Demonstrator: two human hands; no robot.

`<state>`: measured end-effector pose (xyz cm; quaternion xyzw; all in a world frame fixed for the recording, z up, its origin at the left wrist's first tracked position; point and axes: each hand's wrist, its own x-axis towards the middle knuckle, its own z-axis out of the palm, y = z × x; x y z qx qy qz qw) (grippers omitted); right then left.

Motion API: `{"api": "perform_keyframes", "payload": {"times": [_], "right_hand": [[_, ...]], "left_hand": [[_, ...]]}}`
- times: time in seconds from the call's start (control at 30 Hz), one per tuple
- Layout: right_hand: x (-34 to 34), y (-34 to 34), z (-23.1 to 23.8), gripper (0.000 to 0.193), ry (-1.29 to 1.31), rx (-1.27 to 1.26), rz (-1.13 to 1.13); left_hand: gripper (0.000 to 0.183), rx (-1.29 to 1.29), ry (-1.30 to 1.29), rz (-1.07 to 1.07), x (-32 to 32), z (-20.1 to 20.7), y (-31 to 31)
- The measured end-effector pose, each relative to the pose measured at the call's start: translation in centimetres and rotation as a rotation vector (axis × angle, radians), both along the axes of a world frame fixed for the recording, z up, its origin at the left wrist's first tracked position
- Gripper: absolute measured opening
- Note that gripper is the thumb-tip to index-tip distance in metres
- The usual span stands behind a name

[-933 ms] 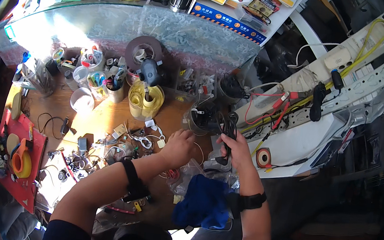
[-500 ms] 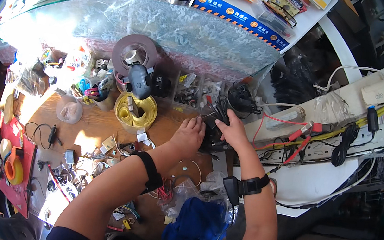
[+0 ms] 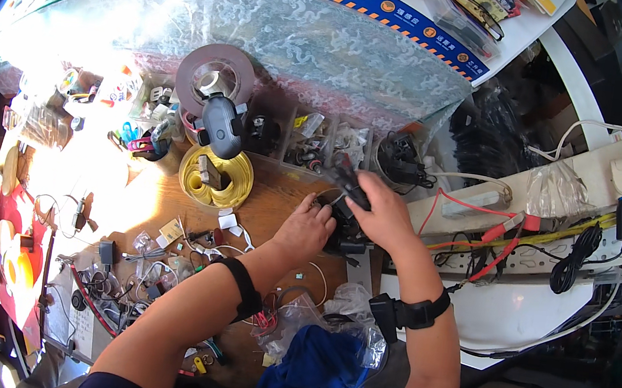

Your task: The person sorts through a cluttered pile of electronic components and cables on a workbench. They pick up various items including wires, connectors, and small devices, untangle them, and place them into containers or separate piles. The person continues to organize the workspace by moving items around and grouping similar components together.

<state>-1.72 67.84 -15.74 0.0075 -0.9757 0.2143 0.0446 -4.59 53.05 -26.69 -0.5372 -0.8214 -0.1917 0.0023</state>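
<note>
Cluttered wooden workbench, sunlit. Right hand grips black tool, fingers curled tight around it; left hand steadies small black part at bench's right edge, fingers bent on it. Risk: tool tip may slip, snag nearby red wires, knock part off edge.

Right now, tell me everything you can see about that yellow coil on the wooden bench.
The yellow coil is a flat ring of thin yellow strand, wire or cord by the look, wound in many loops. It lies flat on the wooden bench, just in front of a round dark reel. A dark, rounded tool overlaps its upper edge, and a small dark piece sits inside the ring. Neither hand touches it; the left hand is nearest, off to its right.
</note>
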Motion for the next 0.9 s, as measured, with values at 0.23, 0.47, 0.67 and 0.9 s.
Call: {"api": "perform_keyframes", "payload": {"times": [0.23, 0.47, 0.67, 0.9], "right_hand": [[-0.6, 0.5, 0.1, 0.027, -0.285, 0.256, 0.083], [-1.1, 0.4, 1.8, 0.028, -0.365, 0.304, 0.145], [-1.5, 0.0, 0.9, 0.022, -0.364, 0.515, 0.272], [-3.9, -4.0, -3.3, 0.020, -0.562, 0.941, 0.128]], "left_hand": [[0.032, -0.073, 0.086, 0.074, 0.7, -0.4, -0.4], [0.063, -0.005, -0.435, 0.213, 0.8, 2.3, 0.4], [0.068, -0.069, -0.347, 0.152, 1.5, 1.3, 0.2], [0.054, 0.001, -0.280, 0.147, 2.1, -0.2, 0.1]]}}
